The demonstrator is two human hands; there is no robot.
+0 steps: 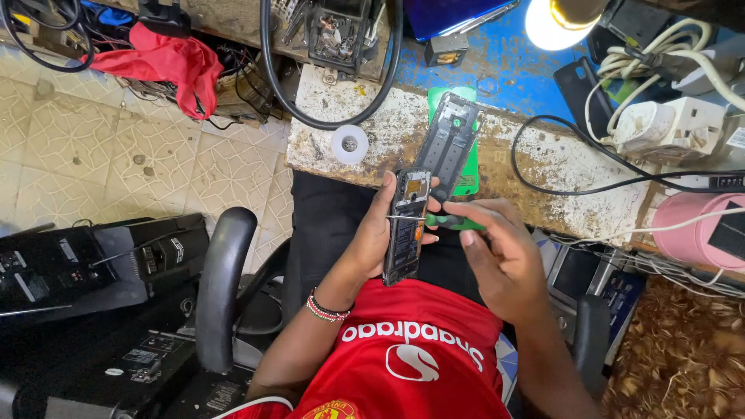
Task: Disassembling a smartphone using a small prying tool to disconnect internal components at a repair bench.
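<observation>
Gripping slim opened phone | left hand | right hand touching screwdriver

Left hand raised palm-up, fingers curled in a grip, beaded wrist, right hand beside it, fingers pinched

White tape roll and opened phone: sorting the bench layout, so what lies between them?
Head view: bare chipped bench edge between tape roll and phone.
</observation>
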